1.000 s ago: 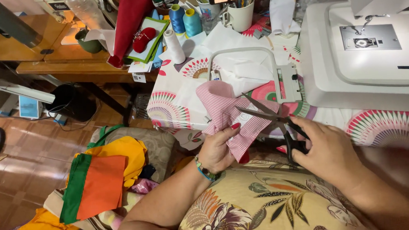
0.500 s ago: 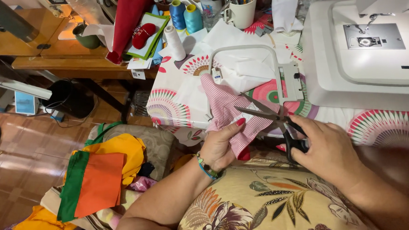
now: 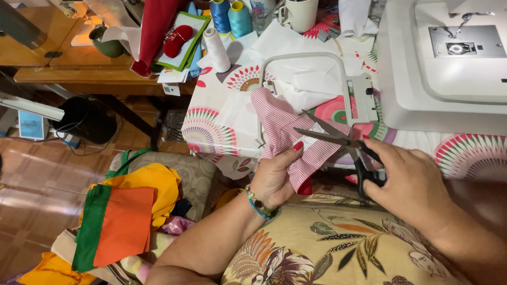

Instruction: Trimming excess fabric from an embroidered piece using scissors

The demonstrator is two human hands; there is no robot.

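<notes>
Your left hand [image 3: 278, 178] pinches the striped cloth [image 3: 287, 135]; your right hand [image 3: 412, 184] grips open scissors [image 3: 339, 141], the hoop [image 3: 314, 88] and sewing machine [image 3: 461, 59] close behind, the handles half hidden.

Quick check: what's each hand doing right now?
Left hand: closed, holding the red-and-white striped fabric piece.
Right hand: closed, holding the black-handled metal scissors.
</notes>
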